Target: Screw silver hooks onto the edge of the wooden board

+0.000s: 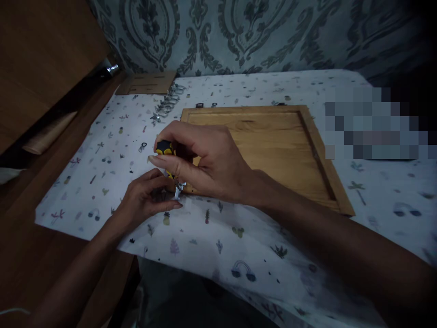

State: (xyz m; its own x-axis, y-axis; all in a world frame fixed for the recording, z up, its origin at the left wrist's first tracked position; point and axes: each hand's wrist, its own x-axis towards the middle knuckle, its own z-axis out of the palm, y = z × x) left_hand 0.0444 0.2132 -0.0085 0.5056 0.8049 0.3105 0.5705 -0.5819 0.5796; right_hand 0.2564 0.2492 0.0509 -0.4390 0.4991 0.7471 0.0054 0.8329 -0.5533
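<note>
Right hand grips a black-and-yellow screwdriver above a small metal hinge at the panel's near left corner.

The right hand (208, 157) is closed round the screwdriver (165, 147), whose long axis runs steeply downward, leaning slightly right at its lower end, toward the metal hinge (178, 191); whether the tip touches it is hidden. The hinge lies just below the screwdriver, by the near left corner of the framed wooden panel (269, 146), which rests flat on the surface (112, 200). The left hand (141, 192) is nearer the hinge, coming from its left, thumb and fingers curled narrowly about it; I cannot tell whether they press on it. More metal hinges (170, 98) lie in a row beyond, beside flat cardboard (145, 84).
</note>
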